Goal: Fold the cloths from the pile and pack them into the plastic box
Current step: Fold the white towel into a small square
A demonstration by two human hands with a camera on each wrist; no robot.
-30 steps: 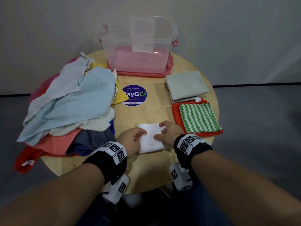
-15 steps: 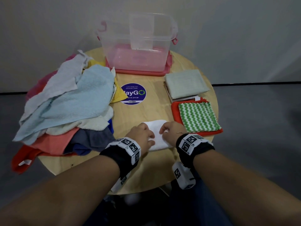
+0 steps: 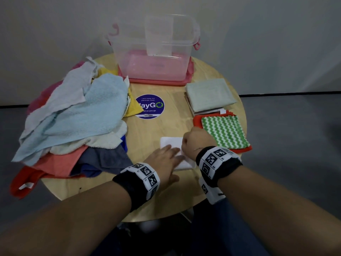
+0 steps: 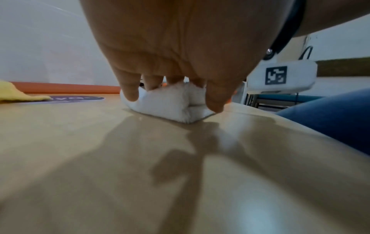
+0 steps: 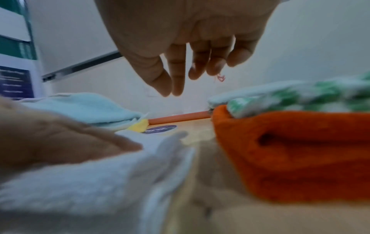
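Round wooden table [image 3: 103,183] carries cloth pile [image 3: 73,115], plastic box [image 3: 153,58], folded cloths [image 3: 210,97].

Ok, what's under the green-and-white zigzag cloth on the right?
The green-and-white zigzag cloth lies on a folded orange cloth, whose edges show around it. Anything beneath the orange one is hidden.

Cloths, pile and box on the round table.

The white cloth [image 3: 170,145] lies folded into a small thick rectangle near the front edge. The pile [image 3: 73,115] of loose, crumpled cloths covers the left side, a light blue one on top. Two folded stacks lie at the right: a pale green cloth [image 3: 210,94] behind, a green zigzag cloth [image 3: 224,133] on an orange cloth [image 3: 197,120] in front. The clear box [image 3: 153,47] stands upright and open at the back, on a pink lid [image 3: 156,81].
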